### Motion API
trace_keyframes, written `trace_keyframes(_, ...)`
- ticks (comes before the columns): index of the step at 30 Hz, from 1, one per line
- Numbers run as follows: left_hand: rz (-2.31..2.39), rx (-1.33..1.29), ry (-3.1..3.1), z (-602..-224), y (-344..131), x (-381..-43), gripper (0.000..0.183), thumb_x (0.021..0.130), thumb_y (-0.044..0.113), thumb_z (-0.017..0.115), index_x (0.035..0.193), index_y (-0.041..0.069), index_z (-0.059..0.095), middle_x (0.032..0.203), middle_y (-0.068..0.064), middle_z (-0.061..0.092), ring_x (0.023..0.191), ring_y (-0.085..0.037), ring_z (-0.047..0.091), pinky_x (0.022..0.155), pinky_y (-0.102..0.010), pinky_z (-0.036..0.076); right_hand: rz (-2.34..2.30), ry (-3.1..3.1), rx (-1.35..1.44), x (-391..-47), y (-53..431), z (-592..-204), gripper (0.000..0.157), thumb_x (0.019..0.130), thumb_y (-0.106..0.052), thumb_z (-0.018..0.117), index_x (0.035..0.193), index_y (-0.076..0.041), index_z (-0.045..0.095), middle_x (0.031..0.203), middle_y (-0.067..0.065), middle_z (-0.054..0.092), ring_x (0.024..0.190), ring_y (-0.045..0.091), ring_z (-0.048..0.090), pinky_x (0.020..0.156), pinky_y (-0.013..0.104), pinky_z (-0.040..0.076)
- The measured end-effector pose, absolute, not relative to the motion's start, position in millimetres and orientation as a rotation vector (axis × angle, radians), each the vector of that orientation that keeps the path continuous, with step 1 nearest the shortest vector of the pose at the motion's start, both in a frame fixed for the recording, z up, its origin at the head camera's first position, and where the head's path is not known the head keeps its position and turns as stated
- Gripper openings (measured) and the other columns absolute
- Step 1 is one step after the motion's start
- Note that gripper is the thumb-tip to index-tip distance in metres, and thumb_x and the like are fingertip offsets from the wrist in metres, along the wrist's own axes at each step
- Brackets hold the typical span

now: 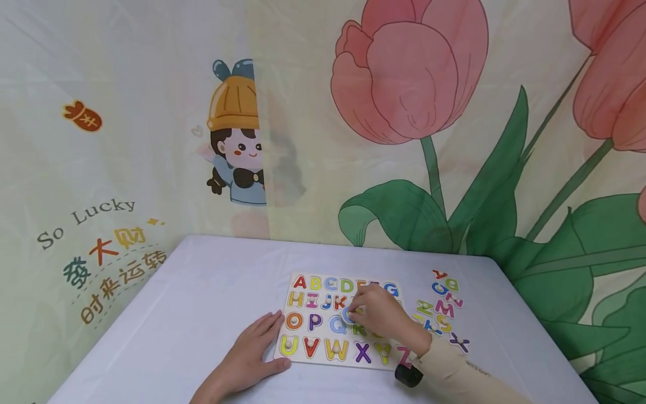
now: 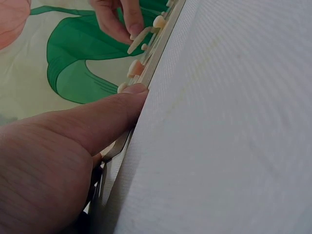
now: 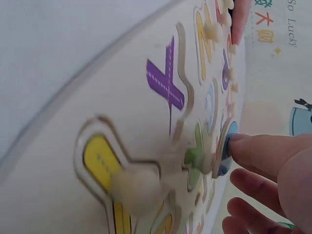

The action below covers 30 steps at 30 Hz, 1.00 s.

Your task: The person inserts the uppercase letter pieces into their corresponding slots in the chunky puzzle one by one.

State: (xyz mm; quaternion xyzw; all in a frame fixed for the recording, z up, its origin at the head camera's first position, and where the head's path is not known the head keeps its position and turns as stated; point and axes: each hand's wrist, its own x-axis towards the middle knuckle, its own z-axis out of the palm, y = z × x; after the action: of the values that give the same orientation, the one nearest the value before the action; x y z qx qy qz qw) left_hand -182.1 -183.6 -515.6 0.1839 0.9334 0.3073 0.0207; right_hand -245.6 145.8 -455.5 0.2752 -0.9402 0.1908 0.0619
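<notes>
A wooden alphabet puzzle board (image 1: pixel 343 363) lies on the table, with colourful letters bearing small knobs. My right hand (image 1: pixel 379 314) is over its middle, pinching a blue letter piece (image 3: pixel 225 148) between thumb and fingers. In the head view that piece overlaps the board just right of the pale blue Q space (image 1: pixel 337 324). A green letter (image 3: pixel 195 158) shows close by it in the right wrist view. My left hand (image 1: pixel 252 350) rests at the board's near left corner, fingers along the left side. Its thumb (image 2: pixel 129 100) touches the board's edge.
Several loose letters lie right of the board, among them a pink M (image 1: pixel 444 308), a yellow S (image 1: pixel 443 323) and a dark X (image 1: pixel 459 341). A black object (image 1: pixel 408 375) is at the right wrist. Behind the white table (image 1: pixel 171 314) hangs a printed curtain (image 1: pixel 303 140).
</notes>
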Motion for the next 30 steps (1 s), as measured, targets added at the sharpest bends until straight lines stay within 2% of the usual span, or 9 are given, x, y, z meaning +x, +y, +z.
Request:
trace_keyframes(6,0.95,0.567,2.894,-516.5,-183.8,-182.7,0.1,0.088,0.065,0.077,0.164,0.011,0.042,0.172,-0.003,0.035,0.161,-0.034,0.026,0.126,-0.065,0.025,0.592,-2.864,0.833,-245.6,132.2,-464.7,0.006,0.089,-0.024,0.088,0.092,-0.019,0.088,0.095,-0.012,0.068,0.094,0.007,0.058,0.088,0.033,0.056)
trace_keyframes(17,0.956,0.585,2.895,-516.0,-184.4,-182.8,0.1,0.088,0.064,0.077,0.164,0.009,0.041,0.172,-0.004,0.035,0.16,-0.035,0.026,0.126,-0.065,0.025,0.672,-2.844,0.764,-244.0,122.1,-477.8,0.008,0.086,-0.026,0.09,0.086,-0.02,0.087,0.086,-0.015,0.067,0.084,0.004,0.055,0.077,0.027,0.049)
trace_keyframes(30,0.964,0.584,2.897,-517.3,-184.5,-183.2,0.101,0.088,0.065,0.077,0.164,0.01,0.041,0.173,-0.004,0.035,0.161,-0.035,0.025,0.126,-0.065,0.025,0.701,-2.825,0.679,-240.8,116.6,-484.4,0.009,0.086,-0.03,0.091,0.085,-0.024,0.085,0.087,-0.015,0.068,0.084,0.005,0.055,0.078,0.028,0.05)
